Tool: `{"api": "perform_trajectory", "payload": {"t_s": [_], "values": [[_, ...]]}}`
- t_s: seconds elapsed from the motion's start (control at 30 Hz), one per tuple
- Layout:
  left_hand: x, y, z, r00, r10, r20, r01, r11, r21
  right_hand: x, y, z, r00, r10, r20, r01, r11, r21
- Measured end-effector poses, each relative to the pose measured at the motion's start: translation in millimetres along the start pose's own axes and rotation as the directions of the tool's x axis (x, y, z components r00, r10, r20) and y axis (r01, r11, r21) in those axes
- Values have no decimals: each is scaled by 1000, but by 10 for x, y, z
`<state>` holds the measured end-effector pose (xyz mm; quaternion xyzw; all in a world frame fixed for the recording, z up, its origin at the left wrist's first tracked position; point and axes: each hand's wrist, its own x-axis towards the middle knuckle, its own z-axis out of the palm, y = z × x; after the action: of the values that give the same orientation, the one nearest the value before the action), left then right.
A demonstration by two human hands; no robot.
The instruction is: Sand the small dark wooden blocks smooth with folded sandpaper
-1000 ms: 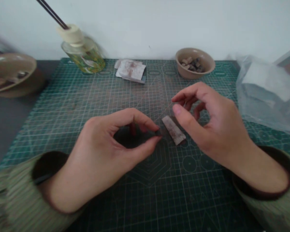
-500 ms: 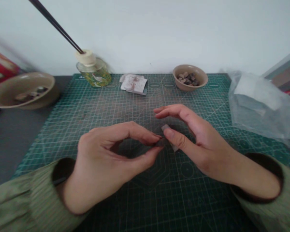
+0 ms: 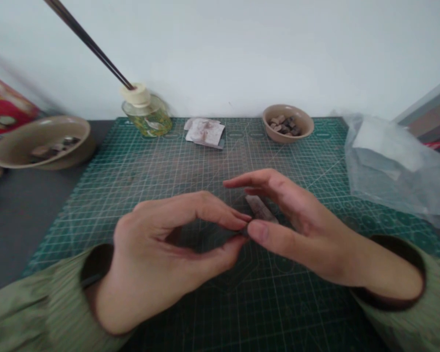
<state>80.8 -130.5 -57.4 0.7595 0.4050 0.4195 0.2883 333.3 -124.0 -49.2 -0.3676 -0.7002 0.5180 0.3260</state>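
My left hand (image 3: 179,244) pinches a small dark piece (image 3: 246,229) between thumb and fingertips, over the middle of the green cutting mat (image 3: 143,176). The piece is mostly hidden by the fingers. Close on its right is my right hand (image 3: 300,230), its thumb tip at the piece and its fingers stretched out, apart from the thumb. A narrow greyish strip (image 3: 261,209) shows behind the right thumb, slanting below the right fingers; whether the right hand touches it cannot be made out.
Small bowl of little blocks (image 3: 288,137) at the back; larger bowl (image 3: 69,159) at left. A glass bottle with sticks (image 3: 150,117) and stained paper squares (image 3: 204,132) stand near the wall. Clear plastic bag (image 3: 385,181) lies at right.
My right thumb has moved down and left off the strip to the small piece. The right fingers reach further left. The view has shifted slightly.
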Motion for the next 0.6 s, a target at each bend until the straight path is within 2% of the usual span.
{"api": "perform_trajectory", "payload": {"t_s": [0.17, 0.3, 0.43, 0.6], "values": [[-6, -9, 12, 1000, 22, -15, -23, 997, -71, -14, -24, 18, 1000, 13, -10, -12, 999, 32], [-10, -6, 15, 1000, 27, -7, -28, 999, -38, -10, -29, 14, 1000, -6, 4, 6, 1000, -8], [-21, 2, 12, 1000, 20, 0, -20, 998, -67, 0, -51, 4, 999, -24, -41, 25, 999, 21], [-21, 8, 8, 1000, 31, -4, -31, 994, -102, 0, -66, -6, 996, -75, 42, 72, 995, 76]]}}
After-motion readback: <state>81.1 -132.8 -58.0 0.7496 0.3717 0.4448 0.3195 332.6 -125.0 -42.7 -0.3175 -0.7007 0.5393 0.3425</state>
